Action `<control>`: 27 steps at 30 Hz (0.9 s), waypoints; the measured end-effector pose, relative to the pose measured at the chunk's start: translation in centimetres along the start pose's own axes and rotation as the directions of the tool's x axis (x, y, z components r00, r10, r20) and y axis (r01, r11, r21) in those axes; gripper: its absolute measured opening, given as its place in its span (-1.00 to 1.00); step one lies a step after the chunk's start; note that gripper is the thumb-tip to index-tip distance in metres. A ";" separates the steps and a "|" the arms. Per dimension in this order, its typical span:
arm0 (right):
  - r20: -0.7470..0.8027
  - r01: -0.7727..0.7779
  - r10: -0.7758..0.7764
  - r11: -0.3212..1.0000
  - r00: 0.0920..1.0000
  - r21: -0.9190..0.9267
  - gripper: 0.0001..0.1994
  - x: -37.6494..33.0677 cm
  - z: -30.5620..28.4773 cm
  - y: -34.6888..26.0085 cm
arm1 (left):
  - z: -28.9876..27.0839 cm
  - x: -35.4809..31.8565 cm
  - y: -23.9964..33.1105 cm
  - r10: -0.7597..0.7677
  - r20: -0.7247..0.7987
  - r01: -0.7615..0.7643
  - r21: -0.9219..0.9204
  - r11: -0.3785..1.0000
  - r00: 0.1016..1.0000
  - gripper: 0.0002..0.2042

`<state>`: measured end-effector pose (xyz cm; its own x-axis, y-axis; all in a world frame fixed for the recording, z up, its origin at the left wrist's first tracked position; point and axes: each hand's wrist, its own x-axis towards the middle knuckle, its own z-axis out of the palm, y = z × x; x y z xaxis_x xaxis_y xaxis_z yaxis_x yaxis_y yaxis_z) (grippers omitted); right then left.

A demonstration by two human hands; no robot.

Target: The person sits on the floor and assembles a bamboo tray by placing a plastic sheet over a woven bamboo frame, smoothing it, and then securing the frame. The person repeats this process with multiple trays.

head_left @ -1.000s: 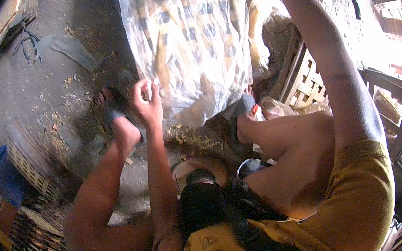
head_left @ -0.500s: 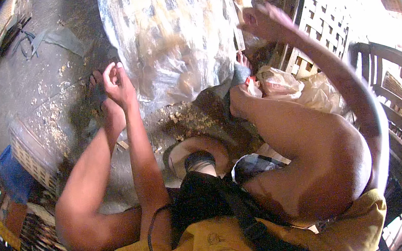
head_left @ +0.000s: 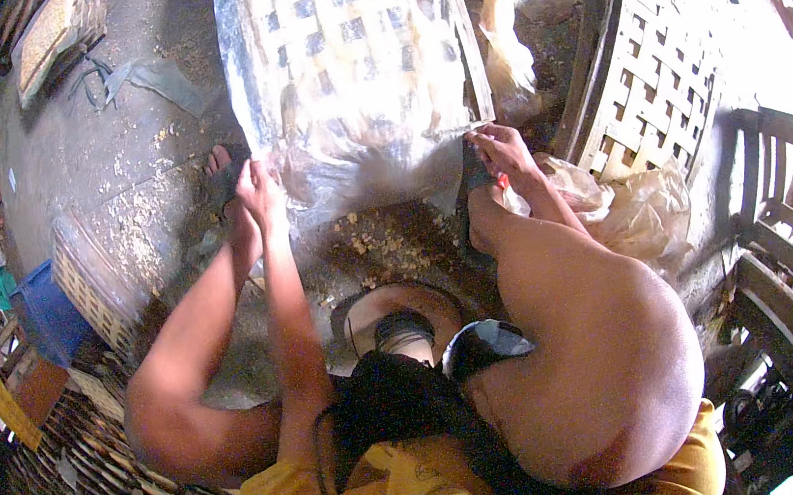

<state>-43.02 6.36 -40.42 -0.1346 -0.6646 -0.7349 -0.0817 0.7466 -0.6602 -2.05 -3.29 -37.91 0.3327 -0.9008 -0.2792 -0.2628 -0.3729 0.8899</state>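
Both grips clench the plastic-wrapped woven panel (head_left: 348, 55), left hand (head_left: 256, 190), right hand (head_left: 503, 150); fingertips hidden.

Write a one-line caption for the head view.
Seated person's left hand and right hand grip a plastic-wrapped lattice panel.

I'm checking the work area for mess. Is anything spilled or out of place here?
Yes: pale crumbs and shavings lie scattered on the floor below the plastic-wrapped lattice panel held by the left hand and right hand.

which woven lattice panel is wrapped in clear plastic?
The panel held between both hands, left hand and right hand. The bare panel leaning at right has no plastic.
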 end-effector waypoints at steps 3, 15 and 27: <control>0.076 -0.022 0.016 0.997 0.997 0.070 -0.60 -1.3 1.0 -1.6 | -0.5 -0.4 0.6 -0.158 -0.043 0.152 -0.104 0.983 0.987 -0.70; 0.063 -0.025 0.019 0.994 0.998 0.104 -0.66 -2.0 1.0 -1.2 | 0.9 -2.0 -0.9 -0.047 0.012 0.047 -0.033 0.998 0.999 -0.74; -0.219 0.026 0.056 0.935 0.974 0.353 -0.75 -2.8 0.8 -1.0 | 0.6 -2.1 -1.9 -0.086 -0.161 0.126 0.259 0.958 0.983 -0.58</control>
<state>-41.80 7.40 -37.83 -0.3521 -0.5995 -0.7187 0.2689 0.6708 -0.6912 -2.85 -0.82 -39.21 0.4950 -0.8180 -0.2930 -0.4443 -0.5281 0.7237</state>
